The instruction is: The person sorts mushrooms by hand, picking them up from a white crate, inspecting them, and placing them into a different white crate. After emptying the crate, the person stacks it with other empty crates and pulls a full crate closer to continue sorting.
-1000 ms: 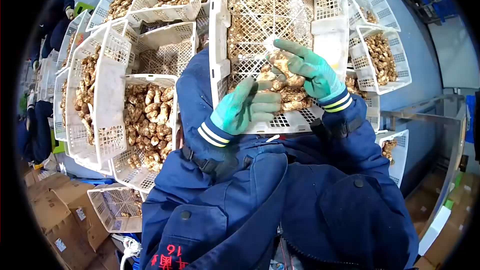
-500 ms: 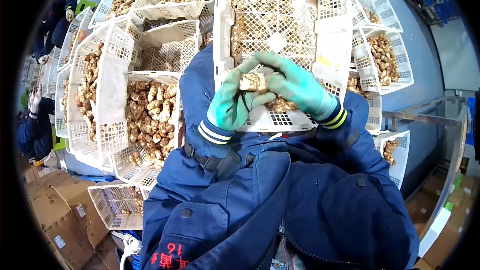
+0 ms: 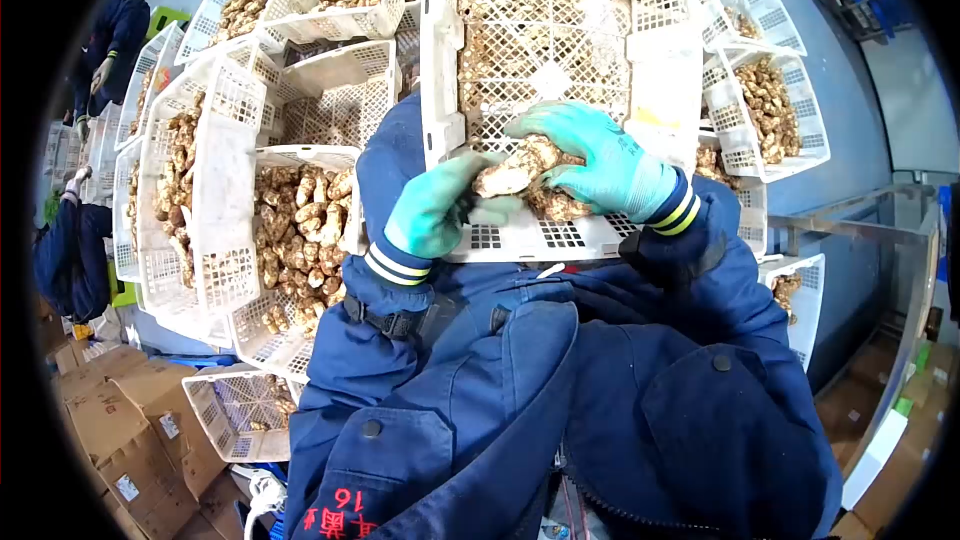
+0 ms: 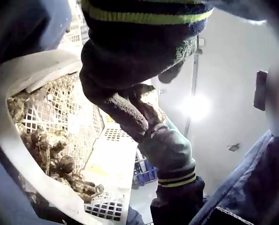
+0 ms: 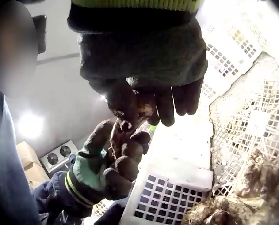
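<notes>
Both hands wear green gloves. A knobbly brown-and-cream tuber [image 3: 520, 164] lies between them over the near end of a white crate [image 3: 440, 40]. My right hand [image 3: 608, 165] grips its right end, the fingers over the top and the thumb underneath. My left hand [image 3: 432, 205] is at the pale left end; in the right wrist view the left hand's thumb and curled fingers pinch the tuber [image 5: 119, 138]. Several more tubers [image 4: 48, 145] are in the crate beneath the hands, partly hidden by them in the head view.
White crates with tubers stand at the left [image 3: 300, 220] and right [image 3: 770, 110]. Cardboard boxes [image 3: 130, 420] lie at lower left, and a metal frame [image 3: 910, 310] stands at the right. Other people [image 3: 75, 250] are at the far left.
The left hand was spread beside the right hand's tuber, then came up to it and closed around its end. Now it has shifted left and down, and the tuber lies tilted between both hands.
</notes>
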### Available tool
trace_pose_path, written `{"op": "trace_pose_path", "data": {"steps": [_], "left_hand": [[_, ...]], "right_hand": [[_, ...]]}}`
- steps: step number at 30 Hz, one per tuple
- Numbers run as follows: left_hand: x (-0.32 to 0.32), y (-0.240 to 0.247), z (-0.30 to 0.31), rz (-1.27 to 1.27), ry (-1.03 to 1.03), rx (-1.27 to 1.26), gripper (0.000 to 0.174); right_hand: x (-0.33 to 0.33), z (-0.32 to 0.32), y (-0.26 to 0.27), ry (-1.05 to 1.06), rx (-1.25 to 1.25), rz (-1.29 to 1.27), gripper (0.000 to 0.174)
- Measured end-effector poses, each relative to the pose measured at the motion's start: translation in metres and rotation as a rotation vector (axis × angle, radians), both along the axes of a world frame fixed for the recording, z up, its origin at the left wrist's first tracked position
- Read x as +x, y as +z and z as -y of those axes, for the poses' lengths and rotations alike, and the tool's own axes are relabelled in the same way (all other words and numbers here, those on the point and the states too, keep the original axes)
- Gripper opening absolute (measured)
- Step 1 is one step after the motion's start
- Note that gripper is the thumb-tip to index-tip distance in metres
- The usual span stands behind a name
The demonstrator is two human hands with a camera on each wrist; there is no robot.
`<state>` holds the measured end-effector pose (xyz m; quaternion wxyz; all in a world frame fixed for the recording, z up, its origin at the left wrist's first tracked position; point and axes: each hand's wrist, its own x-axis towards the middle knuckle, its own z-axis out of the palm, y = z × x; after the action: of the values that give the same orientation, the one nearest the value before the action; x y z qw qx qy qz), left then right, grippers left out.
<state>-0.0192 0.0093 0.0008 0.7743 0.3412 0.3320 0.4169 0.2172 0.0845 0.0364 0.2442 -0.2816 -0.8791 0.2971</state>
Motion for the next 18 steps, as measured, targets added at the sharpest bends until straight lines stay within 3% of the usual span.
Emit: {"op": "trace_pose_path", "data": {"steps": [1,2,3,5,8,9,10,11,12,13,15,16,17,18], "left_hand": [[0.002,0.015,0.004,-0.204,-0.072,0.143,0.058],[0.006,0.023,-0.003,-0.143,-0.167,-0.121,0.049],[0.011,0.015,-0.001,-0.086,-0.140,-0.143,0.042],[0.016,0.004,0.008,0.144,0.153,-0.214,0.041],[0.010,0.003,0.007,0.046,0.138,-0.219,0.037],[0.005,0.002,0.007,0.160,0.131,-0.235,0.035],[-0.006,-0.011,0.006,0.051,0.174,-0.090,0.034],[-0.026,-0.019,0.002,0.125,0.237,0.010,0.034],[-0.045,-0.026,-0.002,0.205,0.294,0.112,0.033],[-0.068,-0.023,-0.007,0.466,0.371,0.168,0.034],[-0.123,0.027,-0.019,0.488,0.484,0.475,0.066],[-0.128,0.061,-0.011,0.632,0.430,0.401,0.080],[-0.124,0.073,-0.011,0.571,0.508,0.364,0.085],[-0.120,0.060,-0.014,0.439,0.493,0.280,0.085]], "right_hand": [[-0.003,0.000,0.002,0.032,-0.013,0.012,0.049],[-0.004,0.001,0.008,0.070,-0.058,0.038,0.049],[-0.008,0.000,0.007,0.079,-0.092,0.023,0.051],[-0.011,0.001,0.006,0.001,-0.244,-0.007,0.057],[0.008,-0.011,-0.021,-0.151,-0.472,-0.171,0.058],[0.017,-0.017,-0.033,-0.242,-0.569,-0.197,0.056],[0.022,-0.020,-0.012,-0.400,-0.628,0.121,0.053],[0.033,-0.023,-0.011,-0.467,-0.536,0.404,0.049],[0.043,-0.027,-0.011,-0.501,-0.450,0.698,0.046],[0.058,-0.032,-0.038,-0.435,-0.214,0.940,0.043],[0.063,-0.027,-0.055,-0.317,-0.284,0.918,0.047],[0.052,-0.023,-0.050,-0.289,-0.373,0.909,0.049],[0.041,-0.021,-0.045,-0.261,-0.461,0.896,0.051],[0.043,-0.023,-0.076,-0.203,-0.348,0.927,0.055]]}}
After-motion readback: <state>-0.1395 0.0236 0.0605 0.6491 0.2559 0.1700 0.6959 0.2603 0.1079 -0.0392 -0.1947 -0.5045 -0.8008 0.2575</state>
